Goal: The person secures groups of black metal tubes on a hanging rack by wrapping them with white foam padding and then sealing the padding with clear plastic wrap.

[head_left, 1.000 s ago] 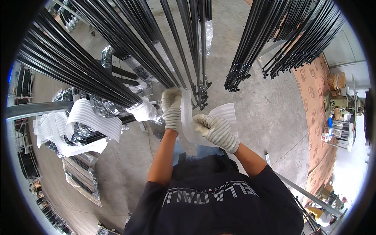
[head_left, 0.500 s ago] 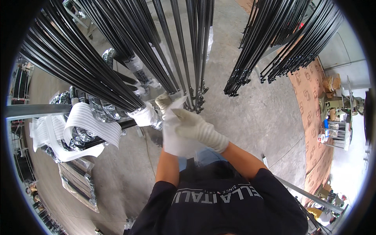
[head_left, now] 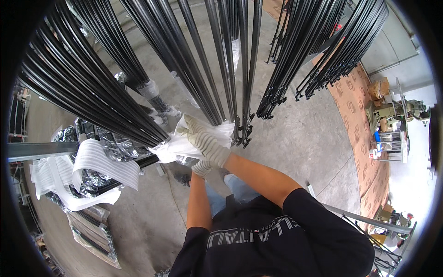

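Right hand (head_left: 203,141): lying across foam (head_left: 223,134) by rods (head_left: 182,74), grip unclear. Left hand (head_left: 201,169): sitting below, grip hidden. Smoothing foam snugly is likely helping.

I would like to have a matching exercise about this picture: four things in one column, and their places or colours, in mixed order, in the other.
1. right hand
2. left hand
3. ridged foam strip
4. patterned sheet

A. brown, in the picture's right part
B. laid over the white wrapping
C. white, draped at the picture's left
D. lower, partly behind the other hand

Right pairs: 1-B, 2-D, 3-C, 4-A
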